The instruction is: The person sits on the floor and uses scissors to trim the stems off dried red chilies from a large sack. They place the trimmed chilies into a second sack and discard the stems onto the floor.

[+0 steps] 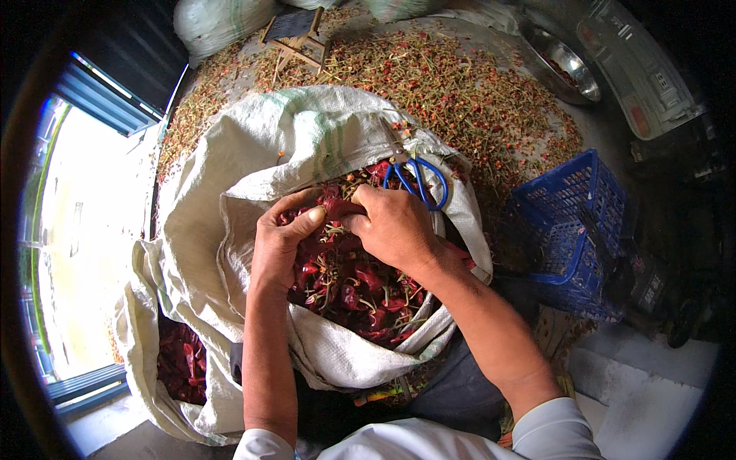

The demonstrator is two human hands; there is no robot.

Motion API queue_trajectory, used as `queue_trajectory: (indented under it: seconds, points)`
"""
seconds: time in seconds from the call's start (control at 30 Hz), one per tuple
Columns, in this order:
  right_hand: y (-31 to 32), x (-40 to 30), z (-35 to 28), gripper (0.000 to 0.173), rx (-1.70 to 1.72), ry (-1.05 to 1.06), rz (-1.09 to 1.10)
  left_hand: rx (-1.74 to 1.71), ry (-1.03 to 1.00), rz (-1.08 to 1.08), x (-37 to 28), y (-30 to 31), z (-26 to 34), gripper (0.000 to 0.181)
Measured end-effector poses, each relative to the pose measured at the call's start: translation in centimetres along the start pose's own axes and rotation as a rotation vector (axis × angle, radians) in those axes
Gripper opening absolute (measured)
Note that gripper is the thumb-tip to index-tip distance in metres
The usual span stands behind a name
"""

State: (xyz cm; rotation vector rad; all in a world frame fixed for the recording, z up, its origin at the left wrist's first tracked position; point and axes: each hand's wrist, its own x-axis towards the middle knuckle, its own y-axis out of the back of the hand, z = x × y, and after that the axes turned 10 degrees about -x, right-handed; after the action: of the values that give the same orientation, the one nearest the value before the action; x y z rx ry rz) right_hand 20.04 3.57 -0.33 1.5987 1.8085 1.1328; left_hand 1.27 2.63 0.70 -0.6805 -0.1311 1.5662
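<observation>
Dried red chili peppers (356, 287) with pale stems fill an open white woven sack (345, 351) in front of me. Above them, my left hand (287, 230) pinches a dried red chili (339, 208) between thumb and fingers. My right hand (388, 224) grips the same chili from the right, its fingertips partly hidden. Blue-handled scissors (422, 178) lie on the sack's far right rim just beyond my right hand, blades pointing away. A second white woven sack (141, 339) at the lower left holds more dried red chilies (183, 362).
Cut stems and chili bits (443, 86) cover the floor beyond the sack. A blue plastic basket (566, 230) lies at the right. Farther back are a folding stool (296, 40), a metal basin (566, 69), a clear plastic bin (638, 69) and full sacks (221, 23).
</observation>
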Motion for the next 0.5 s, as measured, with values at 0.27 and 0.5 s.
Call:
queue_trajectory:
  seconds: [0.27, 0.5]
  points:
    - [-0.1, 0.7, 0.1, 0.036, 0.223, -0.029, -0.109, -0.141, -0.052, -0.006, 0.1, 0.1, 0.4, 0.039]
    - [-1.8, 0.0, -0.8, 0.019, 0.128, 0.11, -0.148, 0.213, -0.148, 0.005, 0.0, 0.1, -0.5, 0.039]
